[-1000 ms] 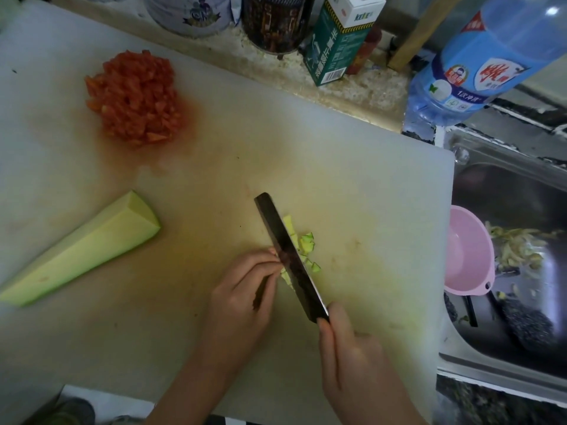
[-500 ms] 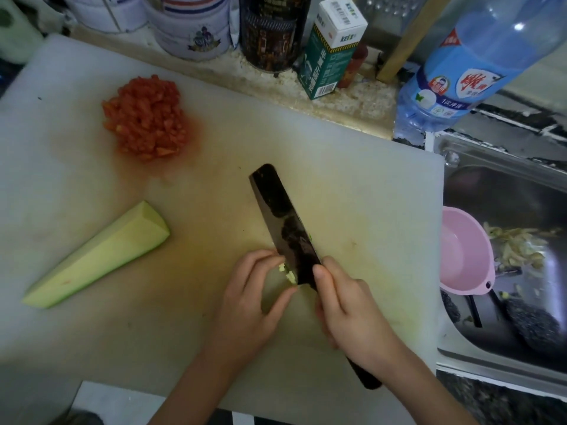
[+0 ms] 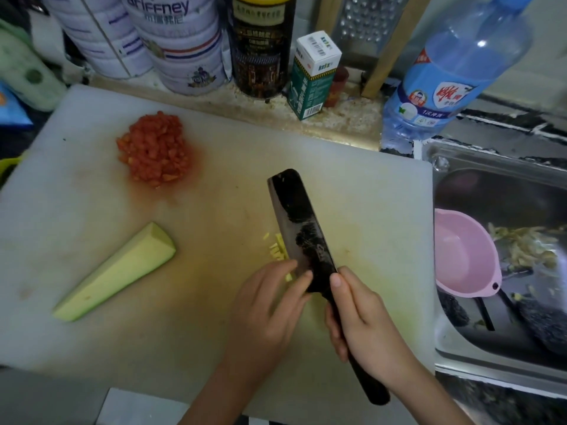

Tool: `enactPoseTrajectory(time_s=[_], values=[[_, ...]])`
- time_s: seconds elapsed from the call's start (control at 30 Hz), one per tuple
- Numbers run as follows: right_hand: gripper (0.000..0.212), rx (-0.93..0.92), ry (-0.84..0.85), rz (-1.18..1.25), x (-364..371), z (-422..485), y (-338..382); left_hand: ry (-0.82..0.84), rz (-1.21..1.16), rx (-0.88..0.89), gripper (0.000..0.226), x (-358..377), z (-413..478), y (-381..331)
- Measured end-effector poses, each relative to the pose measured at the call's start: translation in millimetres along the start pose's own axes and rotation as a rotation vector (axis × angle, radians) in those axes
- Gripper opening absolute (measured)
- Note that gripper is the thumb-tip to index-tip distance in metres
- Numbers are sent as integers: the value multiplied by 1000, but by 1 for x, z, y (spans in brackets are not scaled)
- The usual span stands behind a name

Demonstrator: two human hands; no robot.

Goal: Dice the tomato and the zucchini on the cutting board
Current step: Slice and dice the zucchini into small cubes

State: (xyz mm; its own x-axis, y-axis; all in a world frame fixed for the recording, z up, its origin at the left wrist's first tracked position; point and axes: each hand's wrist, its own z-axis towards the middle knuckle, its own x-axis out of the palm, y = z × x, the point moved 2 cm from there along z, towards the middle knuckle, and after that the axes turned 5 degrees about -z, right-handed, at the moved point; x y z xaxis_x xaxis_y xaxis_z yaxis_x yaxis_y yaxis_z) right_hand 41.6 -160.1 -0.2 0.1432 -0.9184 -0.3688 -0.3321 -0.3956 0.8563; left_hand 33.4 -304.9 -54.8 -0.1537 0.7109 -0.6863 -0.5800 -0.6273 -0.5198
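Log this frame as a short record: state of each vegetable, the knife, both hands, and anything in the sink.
tomato: diced, piled at the board's far left
zucchini wedge: long, not diced, on the board's near left
zucchini bits: a few, just left of the blade
knife: flat face toward the camera, tip pointing away
right hand: grips the knife handle
left hand: fingertips at the blade, by the bits
bowl: pink, in the sink

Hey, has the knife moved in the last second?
Yes. Against the uncut zucchini piece, the knife has shifted toward the far edge of the cutting board and rolled from edge-down to flat side showing.
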Motion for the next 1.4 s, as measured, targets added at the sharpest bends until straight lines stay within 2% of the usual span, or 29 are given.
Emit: enactPoseTrajectory(time_s=[0.13, 0.23, 0.3, 0.43, 0.5, 0.6, 0.67, 0.73, 0.8, 0.9, 1.0, 1.13, 1.27, 1.33, 1.4], values=[[32, -18, -31, 28, -2, 6, 5, -29, 67, 83, 15, 6, 7, 9], [35, 12, -43, 72, -5, 11, 5, 13, 109, 94, 9, 8, 8, 18], [34, 28, -34, 85, -7, 12, 4, 52, 139, 68, 8, 8, 7, 25], [33, 27, -45, 1, -16, 5, -3, 41, 128, -80, 26, -1, 12, 32], [33, 58, -49, 4, -20, -2, -10, 86, 110, -178, 51, -6, 14, 32], [31, 99, -64, -5, -24, -12, -22, 266, 189, -250, 108, -1, 13, 40], [31, 109, -73, -20, -22, -15, -28, 375, 242, -207, 122, 7, 12, 48], [31, 115, -73, -32, -16, -15, -33, 431, 255, -168, 117, 16, 14, 52], [29, 112, -66, -33, -10, -13, -35, 420, 211, -139, 98, 24, 19, 50], [28, 103, -50, -32, -8, -12, -36, 332, 68, -150, 71, 36, 20, 39], [28, 105, -65, -20, -14, -13, -34, 236, -4, -218, 56, 42, 20, 26], [30, 122, -90, 29, -22, -16, -33, 147, -136, -397, 51, 45, 24, 13], [30, 132, -77, 51, -26, -20, -35, -22, -409, -687, 44, 36, 35, 11], [31, 136, -80, 71, -24, -21, -37, -71, -388, -723, 44, 29, 36, 17], [34, 142, -96, 94, -15, -20, -39, -10, -286, -682, 47, 29, 33, 20]])
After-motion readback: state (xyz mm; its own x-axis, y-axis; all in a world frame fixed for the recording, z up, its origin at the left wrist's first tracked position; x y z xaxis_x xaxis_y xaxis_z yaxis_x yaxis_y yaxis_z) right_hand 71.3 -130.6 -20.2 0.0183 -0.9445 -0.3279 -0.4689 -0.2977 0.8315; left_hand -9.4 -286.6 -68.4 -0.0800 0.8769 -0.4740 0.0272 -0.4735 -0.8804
